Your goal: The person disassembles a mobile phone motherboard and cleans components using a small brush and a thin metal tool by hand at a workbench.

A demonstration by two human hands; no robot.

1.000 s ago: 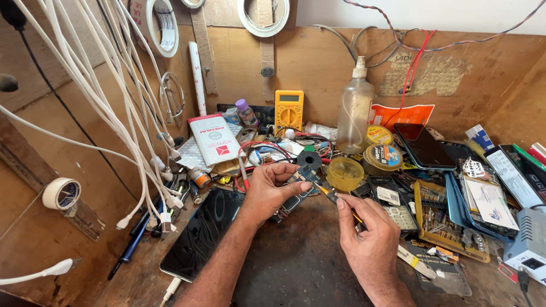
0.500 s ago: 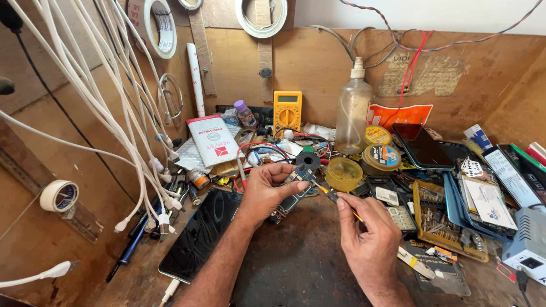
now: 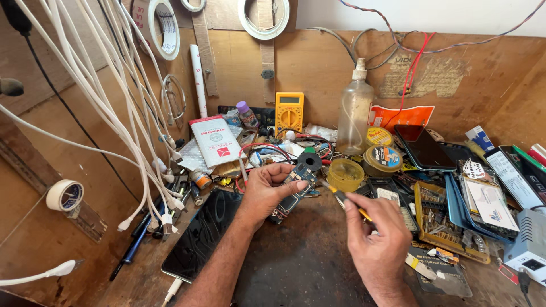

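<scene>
My right hand (image 3: 378, 239) is nearest to me, its grip closed in a pinch around one thin yellow-handled tool (image 3: 347, 202). I hold it like a pen, low on the shaft, so the tip can be steered finely; it points up and left towards my other hand.

Just beyond that tip, my left hand (image 3: 267, 190) has its grip closed on one small dark phone circuit board (image 3: 296, 187). The fingers wrap its left edge and the thumb presses on top, tilting the board's face towards me and leaving its right side free for the tool. The lower end seems to rest on the worn dark surface (image 3: 307, 267), which would steady it.

Left of my left forearm, one black glossy phone panel (image 3: 202, 236) lies flat, out of the way but within reach. Just past the tool tip stands one round yellowish plastic tub (image 3: 345, 173), and right of my right hand sits one open yellow tray of small bits (image 3: 441, 219).

Farther back, behind my left hand, one yellow multimeter (image 3: 289, 112) leans upright against the wooden wall, with one cloudy plastic dispenser bottle (image 3: 355, 111) to its right. I count three white tape rolls hanging on the wall, and a fourth (image 3: 65, 195) far out to the left. The white cables (image 3: 114, 102) dangling there are too tangled to count.
</scene>
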